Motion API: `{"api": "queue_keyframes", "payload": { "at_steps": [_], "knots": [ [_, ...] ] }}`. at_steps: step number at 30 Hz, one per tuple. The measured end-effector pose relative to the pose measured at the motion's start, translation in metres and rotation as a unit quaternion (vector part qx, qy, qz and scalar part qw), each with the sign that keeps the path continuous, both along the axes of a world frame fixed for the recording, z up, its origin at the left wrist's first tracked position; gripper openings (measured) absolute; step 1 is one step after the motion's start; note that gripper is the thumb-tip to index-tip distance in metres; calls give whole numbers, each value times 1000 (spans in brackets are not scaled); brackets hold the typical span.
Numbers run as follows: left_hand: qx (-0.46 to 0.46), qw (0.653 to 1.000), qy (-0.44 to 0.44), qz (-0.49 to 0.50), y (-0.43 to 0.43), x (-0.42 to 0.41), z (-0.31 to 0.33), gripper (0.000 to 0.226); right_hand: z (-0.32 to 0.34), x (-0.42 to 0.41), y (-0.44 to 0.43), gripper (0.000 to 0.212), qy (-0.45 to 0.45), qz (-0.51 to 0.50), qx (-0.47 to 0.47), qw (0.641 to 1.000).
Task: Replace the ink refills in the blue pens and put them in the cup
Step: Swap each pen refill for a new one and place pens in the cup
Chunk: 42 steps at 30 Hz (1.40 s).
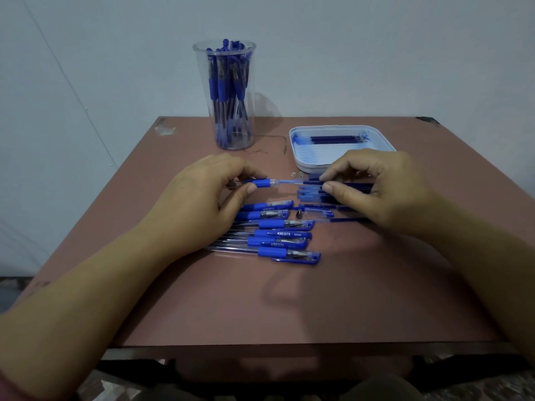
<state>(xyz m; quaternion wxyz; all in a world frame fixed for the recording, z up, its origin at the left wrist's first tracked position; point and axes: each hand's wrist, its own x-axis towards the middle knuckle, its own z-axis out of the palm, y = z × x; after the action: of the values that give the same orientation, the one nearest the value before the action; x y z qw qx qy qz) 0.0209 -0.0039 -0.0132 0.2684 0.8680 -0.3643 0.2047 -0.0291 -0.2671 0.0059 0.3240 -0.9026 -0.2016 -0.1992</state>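
Note:
My left hand (pixel 202 186) pinches a blue pen barrel (pixel 262 183) by its blue grip, the clear front end pointing right. My right hand (pixel 379 186) pinches a dark ink refill (pixel 312 182) between thumb and forefinger, its end right at the barrel's opening. A row of several capped blue pens (pixel 278 234) lies on the table below my left hand. Loose refills and clear pen parts (pixel 314 198) lie under my right hand. A tall clear cup (pixel 225 94) holding several blue pens stands at the back.
A white tray (pixel 307 166) with dark refills (pixel 335 139) sits at the back right, just beyond my right hand. A small dark pen tip (pixel 299 212) lies beside a clear cap. The brown table (pixel 289 308) reaches to the wall.

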Motion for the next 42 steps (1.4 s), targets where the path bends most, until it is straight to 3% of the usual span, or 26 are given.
{"api": "queue_keyframes", "payload": {
  "at_steps": [15, 19, 24, 31, 37, 42],
  "knots": [
    [14, 1000, -9, 3, 1, 0, 2, 21, -2, 1, 0, 15, 37, 34, 5, 999],
    [22, 999, -12, -21, 3, -1, 3, 23, -4, 4, -4, 23, 14, 13, -19, 1000],
    [12, 1000, -19, -19, 4, 1, 3, 21, -6, 5, -2, 10, -25, 6, -11, 1000],
    [1, 1000, -10, -7, 3, 1, 1, 22, -8, 6, -1, 9, -48, 5, -36, 998],
    [-3, 999, -2, -49, 1, -1, 5, 25, -8, 7, 3, 12, -34, 27, -20, 999],
    [0, 999, -5, -51, -3, -2, 4, 24, -13, 11, 10, 20, -66, 60, -71, 993]
  ]
}}
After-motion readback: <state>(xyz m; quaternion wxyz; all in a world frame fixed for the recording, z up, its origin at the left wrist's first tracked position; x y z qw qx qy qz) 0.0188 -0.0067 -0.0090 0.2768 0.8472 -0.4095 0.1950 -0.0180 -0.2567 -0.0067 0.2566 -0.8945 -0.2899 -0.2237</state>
